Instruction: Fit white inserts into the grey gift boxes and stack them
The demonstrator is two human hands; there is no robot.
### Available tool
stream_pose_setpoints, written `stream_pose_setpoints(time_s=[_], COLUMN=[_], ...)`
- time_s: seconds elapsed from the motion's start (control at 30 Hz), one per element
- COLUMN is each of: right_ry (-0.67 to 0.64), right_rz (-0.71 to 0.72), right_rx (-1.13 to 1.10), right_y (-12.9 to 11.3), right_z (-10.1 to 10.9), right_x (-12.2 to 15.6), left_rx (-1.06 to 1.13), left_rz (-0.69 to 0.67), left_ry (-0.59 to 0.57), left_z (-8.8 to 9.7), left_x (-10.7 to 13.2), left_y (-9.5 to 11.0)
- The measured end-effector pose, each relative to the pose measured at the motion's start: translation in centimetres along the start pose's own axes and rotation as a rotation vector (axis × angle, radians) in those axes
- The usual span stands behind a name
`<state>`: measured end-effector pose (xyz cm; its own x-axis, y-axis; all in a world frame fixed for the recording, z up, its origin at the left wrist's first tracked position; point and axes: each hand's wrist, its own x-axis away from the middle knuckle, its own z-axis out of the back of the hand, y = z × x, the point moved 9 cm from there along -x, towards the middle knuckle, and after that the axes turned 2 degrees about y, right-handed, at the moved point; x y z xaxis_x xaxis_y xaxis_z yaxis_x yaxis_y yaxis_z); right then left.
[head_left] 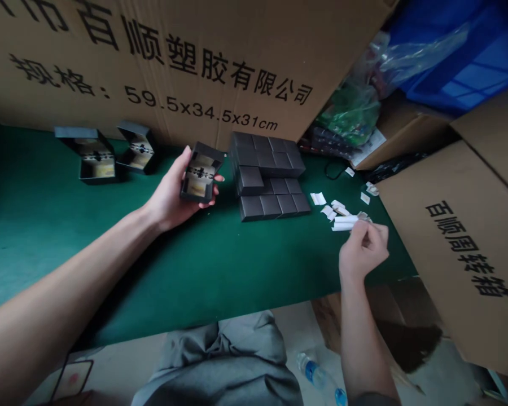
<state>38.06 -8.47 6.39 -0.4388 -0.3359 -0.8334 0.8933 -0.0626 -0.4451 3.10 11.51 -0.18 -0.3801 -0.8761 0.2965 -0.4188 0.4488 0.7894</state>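
My left hand [169,194] holds an open dark gift box [201,173] upright on its fingers, showing a patterned insert inside. My right hand [364,248] pinches a small pale paper-like piece between its fingertips, too small to identify. Just left of those fingers lie white paper strips [345,223], with more scraps scattered nearby. Between my hands stands a block of closed dark boxes [265,180], stacked in layers. Two more open dark boxes [95,155] [138,148] stand at the far left, beyond my left hand.
A green table mat [173,276] covers the work surface. A large printed cardboard carton [152,67] forms the far side, and another [461,248] rises at the right. A blue crate [461,62] and plastic bags [347,115] lie back right. A water bottle [317,375] lies below.
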Motion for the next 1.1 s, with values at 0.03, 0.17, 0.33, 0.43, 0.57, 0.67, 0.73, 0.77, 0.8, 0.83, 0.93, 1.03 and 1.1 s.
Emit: stream_pose_setpoints(time_s=[0.03,0.17,0.33,0.43,0.57,0.67,0.73,0.77,0.8,0.83,0.93,1.03,1.1], right_ry=[0.004,-0.231,-0.423,-0.571,-0.755,-0.751,-0.707,-0.691,-0.685,-0.685,-0.677,-0.621,-0.600], right_rz=[0.026,0.151,0.132,0.014,-0.110,-0.045,0.040,0.076,0.106,0.129,0.221,0.363,0.442], right_rx=[-0.074,-0.468,-0.760,-0.922,-1.024,-1.029,-1.006,-0.991,-0.979,-0.971,-0.951,-0.890,-0.850], right_y=[-2.4,-12.7,-18.9,-19.0,-18.3,-18.2,-18.4,-18.6,-18.8,-19.0,-19.6,-19.9,-20.0], right_z=[-0.2,-3.8,-7.9,-10.4,-12.6,-12.2,-11.4,-11.1,-10.9,-10.7,-10.4,-10.0,-10.0], right_x=[-0.3,-1.1,-0.5,1.3,3.9,4.6,4.6,4.5,4.5,4.5,4.5,4.6,4.9], left_rx=[-0.019,-0.101,-0.180,-0.206,-0.187,-0.185,-0.194,-0.200,-0.209,-0.219,-0.237,-0.222,-0.213], left_rz=[-0.002,0.038,0.023,0.049,0.082,0.044,0.025,0.019,0.018,0.021,0.036,0.030,0.024], left_ry=[-0.042,-0.163,-0.220,-0.189,-0.160,-0.174,-0.178,-0.174,-0.170,-0.173,-0.228,-0.300,-0.339], left_z=[-0.4,-1.7,-2.4,-1.9,-1.6,-2.0,-2.2,-2.2,-2.3,-2.3,-2.8,-3.3,-3.5], left_x=[0.2,1.2,2.0,1.9,1.7,1.7,1.7,1.8,1.8,1.9,2.2,2.6,2.7], left_y=[0.0,-0.6,-0.8,-1.2,-1.6,-1.4,-1.4,-1.5,-1.5,-1.6,-1.7,-1.5,-1.4])
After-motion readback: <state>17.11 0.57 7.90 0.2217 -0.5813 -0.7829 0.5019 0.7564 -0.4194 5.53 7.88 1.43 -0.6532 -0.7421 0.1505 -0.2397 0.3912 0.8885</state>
